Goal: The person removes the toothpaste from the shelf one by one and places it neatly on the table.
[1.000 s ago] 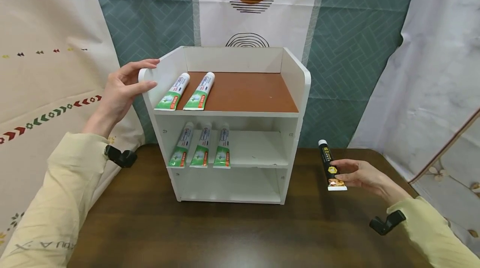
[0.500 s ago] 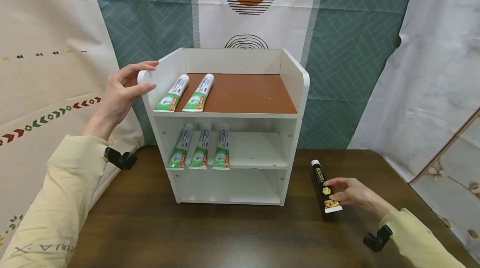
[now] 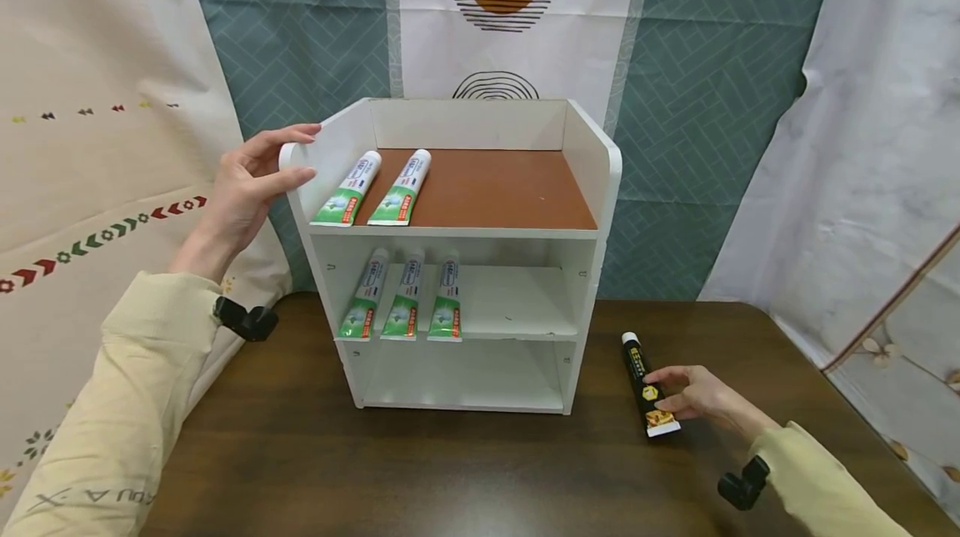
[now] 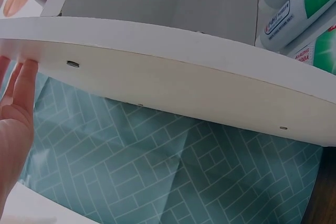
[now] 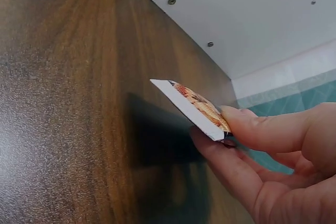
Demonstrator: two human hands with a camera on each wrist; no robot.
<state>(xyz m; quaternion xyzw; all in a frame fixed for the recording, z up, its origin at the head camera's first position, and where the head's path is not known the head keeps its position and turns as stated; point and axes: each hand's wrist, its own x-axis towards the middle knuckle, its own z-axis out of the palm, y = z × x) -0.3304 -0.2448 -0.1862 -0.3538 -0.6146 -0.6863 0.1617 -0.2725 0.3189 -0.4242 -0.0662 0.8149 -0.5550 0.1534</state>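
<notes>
A white three-level shelf unit (image 3: 592,187) stands on a dark wooden table (image 3: 420,470). My left hand (image 3: 251,178) holds the top front corner of its left side panel (image 4: 173,95), fingers over the edge. Two green-and-white tubes (image 3: 373,185) lie on its brown top shelf and three more (image 3: 405,297) lie on the middle shelf. To the right of the unit, my right hand (image 3: 693,397) pinches the crimped end of a black tube (image 3: 643,383) with a white cap. The black tube's crimped end (image 5: 191,106) sits just above the table.
Patterned cloths hang behind the table: beige at the left (image 3: 90,103), teal (image 3: 697,87) and white in the middle, pale marbled at the right (image 3: 877,145). The unit's bottom shelf (image 3: 465,374) holds nothing. The table's right edge (image 3: 847,378) runs close to my right hand.
My right hand has brought the black tube down and toward me, from raised beside the unit to low over the table. My left hand has stayed on the shelf corner.
</notes>
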